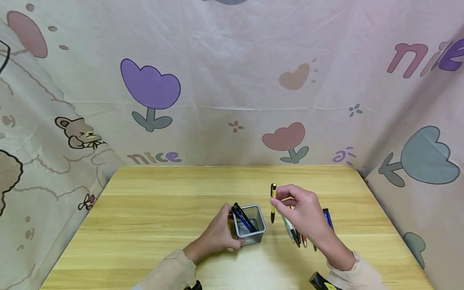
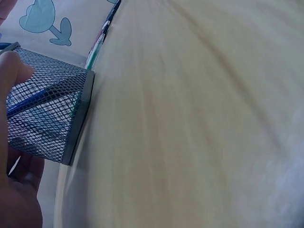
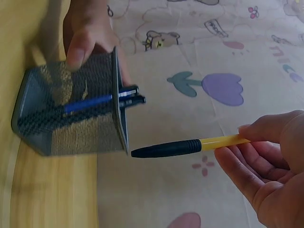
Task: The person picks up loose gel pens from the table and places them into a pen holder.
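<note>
My left hand (image 1: 219,231) grips the square mesh pen holder (image 1: 253,238) by its left side, thumb at the front. Inside it lean a blue pen (image 1: 243,219) and a black pen (image 1: 249,217), both seen through the mesh in the right wrist view. Between thumb and fingers, my right hand (image 1: 302,209) pinches a yellow pen (image 1: 273,203) with a black grip. The pen hangs upright, its black tip down, just right of the holder's rim. In the right wrist view that tip points at the holder's opening. The left wrist view shows the holder's mesh wall (image 2: 47,109) close up.
Several pens (image 1: 296,237) lie on the wooden table (image 1: 163,205) under and beside my right hand, partly hidden by it. Blue pens (image 1: 328,218) stick out to the right of the wrist. A printed cloth (image 1: 217,80) hangs behind the table and along its sides.
</note>
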Tool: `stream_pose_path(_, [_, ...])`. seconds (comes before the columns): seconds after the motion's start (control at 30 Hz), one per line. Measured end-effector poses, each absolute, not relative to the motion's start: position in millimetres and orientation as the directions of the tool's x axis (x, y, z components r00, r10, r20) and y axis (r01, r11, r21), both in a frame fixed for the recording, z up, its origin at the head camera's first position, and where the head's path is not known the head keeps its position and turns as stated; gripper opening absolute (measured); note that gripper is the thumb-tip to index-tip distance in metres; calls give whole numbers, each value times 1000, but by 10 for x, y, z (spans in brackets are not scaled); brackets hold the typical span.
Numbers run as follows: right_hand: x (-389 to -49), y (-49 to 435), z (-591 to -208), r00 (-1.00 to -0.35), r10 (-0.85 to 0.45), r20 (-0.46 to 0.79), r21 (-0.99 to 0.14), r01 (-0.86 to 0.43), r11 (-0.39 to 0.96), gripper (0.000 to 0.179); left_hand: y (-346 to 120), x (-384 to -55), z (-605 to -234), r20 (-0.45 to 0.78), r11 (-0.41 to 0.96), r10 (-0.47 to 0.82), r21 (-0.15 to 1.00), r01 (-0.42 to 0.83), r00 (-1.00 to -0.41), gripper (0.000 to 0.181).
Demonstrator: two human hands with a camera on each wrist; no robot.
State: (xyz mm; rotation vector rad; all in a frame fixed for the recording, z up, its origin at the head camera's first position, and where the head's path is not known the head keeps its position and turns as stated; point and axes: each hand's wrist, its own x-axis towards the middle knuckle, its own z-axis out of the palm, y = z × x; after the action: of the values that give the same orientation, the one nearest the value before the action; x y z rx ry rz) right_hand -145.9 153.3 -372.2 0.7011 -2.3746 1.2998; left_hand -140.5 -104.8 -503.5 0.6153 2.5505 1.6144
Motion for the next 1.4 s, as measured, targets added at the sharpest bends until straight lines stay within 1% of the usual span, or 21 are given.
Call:
stream_pose_path(0.37, [-1496, 1338, -3802, -783, -327, 529, -707, -620, 340, 21, -1034, -1406, -5026, 172, 371, 358, 876, 309, -918, 79])
stream_pose_path(0.6, [-1553, 1275, -3887, -772, -364, 521, -711, -628, 316, 19, -1024, -1420, -5040, 173, 364, 359, 879, 308, -917, 78])
stream_pose_path(0.7, [-1588, 1243, -3930, -787, -375, 490, -720, -608, 335, 17, -1029, -1423, -5046, 177, 362, 359, 879, 312, -917, 77])
stream_pose_path(0.9, [-1637, 1191, -4020, -834, -409, 370, -746, -529, 405, 13, -1036, -1421, -5045, 184, 354, 359, 880, 316, -915, 77])
stream_pose_path(1.13, [-1666, 1113, -4094, -831, -452, 325, -711, -529, 463, 14, -1042, -1426, -5053, 180, 341, 368, 887, 312, -912, 77])
stream_pose_path(1.4, [-1664, 1019, -4125, -842, -465, 276, -676, -513, 529, 13, -1044, -1426, -5054, 188, 354, 364, 878, 322, -912, 77])
